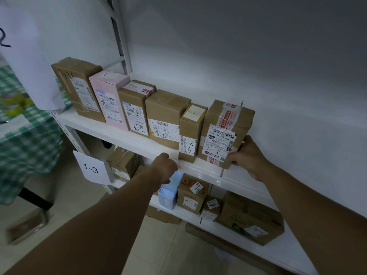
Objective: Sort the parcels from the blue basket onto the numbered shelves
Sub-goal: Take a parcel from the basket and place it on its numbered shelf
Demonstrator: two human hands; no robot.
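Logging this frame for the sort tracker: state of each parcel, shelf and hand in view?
Right hand: gripping the end parcel's right side.
End parcel: upright on the shelf, marked 1-2, tilted slightly.
Left hand: closed, resting at the upper shelf front edge, holding nothing visible.
Pink parcel: upright in the row.
Lower shelf: holds several boxes.
1-3 tag: hanging on the frame.

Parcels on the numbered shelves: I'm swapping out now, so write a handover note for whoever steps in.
Right hand: holding the right side of the end parcel, marked 1-2, at the right end of the upper shelf.
Left hand: closed fist at the shelf's front edge, holding no parcel.
Done: six parcels stand in a row there, those with readable labels marked 1-2. More parcels sit on the 1-3 shelf below.
Left: let go of the end parcel. The blue basket is out of view, so what remains is unknown.
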